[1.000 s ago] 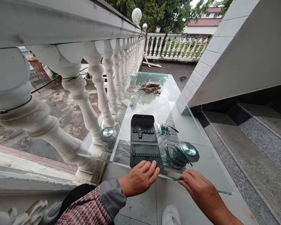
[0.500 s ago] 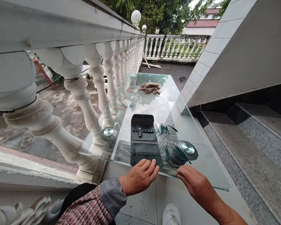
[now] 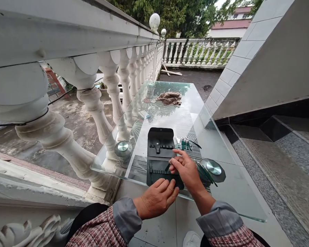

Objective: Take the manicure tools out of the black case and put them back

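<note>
A black manicure case [image 3: 160, 161] lies unfolded on the glass table, its rows of elastic loops facing up. One slim tool [image 3: 151, 173] sits upright at the left of its lower row. My left hand [image 3: 158, 197] is closed over the case's near edge, fingers together. Above the lower loops, my right hand [image 3: 186, 169] pinches a slim dark tool [image 3: 167, 167], partly hidden by the fingers. To the right, slim green-handled tools [image 3: 207, 173] lie in a loose group, partly behind my right hand. Green-handled clippers [image 3: 185, 144] rest beside the case's upper flap.
The glass table [image 3: 237, 192] has round metal-capped supports [image 3: 123, 146] beneath it. A crumpled brown cloth [image 3: 169, 98] lies at the far end, with a small packet [image 3: 144, 114] nearer. A white balustrade [image 3: 92, 106] runs along the left; stone steps [image 3: 262, 164] rise on the right.
My right hand has moved left from the table's near edge to over the case, with a slim tool now showing at its fingertips. My left hand stays on the case's edge.
</note>
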Demonstrator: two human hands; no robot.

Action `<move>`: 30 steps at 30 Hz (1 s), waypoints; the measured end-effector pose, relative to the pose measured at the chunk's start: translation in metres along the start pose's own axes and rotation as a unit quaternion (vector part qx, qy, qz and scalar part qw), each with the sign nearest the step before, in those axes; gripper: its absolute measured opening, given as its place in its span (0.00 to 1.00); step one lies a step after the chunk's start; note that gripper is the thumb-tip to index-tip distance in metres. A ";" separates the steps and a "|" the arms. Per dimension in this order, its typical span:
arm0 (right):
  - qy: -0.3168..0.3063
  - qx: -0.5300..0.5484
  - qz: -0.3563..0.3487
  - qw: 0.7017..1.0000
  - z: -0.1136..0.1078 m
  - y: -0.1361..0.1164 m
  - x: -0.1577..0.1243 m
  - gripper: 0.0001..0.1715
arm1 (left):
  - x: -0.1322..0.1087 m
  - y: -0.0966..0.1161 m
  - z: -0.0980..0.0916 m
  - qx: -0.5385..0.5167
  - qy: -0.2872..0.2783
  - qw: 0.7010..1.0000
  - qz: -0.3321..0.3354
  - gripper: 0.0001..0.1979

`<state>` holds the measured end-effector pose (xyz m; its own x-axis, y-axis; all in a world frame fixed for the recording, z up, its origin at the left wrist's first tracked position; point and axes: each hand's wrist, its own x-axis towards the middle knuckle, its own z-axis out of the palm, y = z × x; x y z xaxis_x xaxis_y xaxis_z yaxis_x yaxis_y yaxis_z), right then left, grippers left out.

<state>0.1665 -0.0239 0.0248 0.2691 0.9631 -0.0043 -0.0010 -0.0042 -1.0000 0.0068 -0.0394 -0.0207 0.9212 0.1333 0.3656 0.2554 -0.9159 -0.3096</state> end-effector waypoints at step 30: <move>-0.134 -0.325 -0.047 0.935 0.041 0.015 0.053 0.15 | -0.004 -0.010 0.001 -0.024 -0.028 0.999 0.039 0.21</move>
<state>0.1412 0.0385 0.0091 -0.0117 0.9999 -0.0034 0.6198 0.0046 -0.7848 0.0010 -0.0305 -0.0204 0.9529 0.0798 0.2925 0.1687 -0.9411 -0.2930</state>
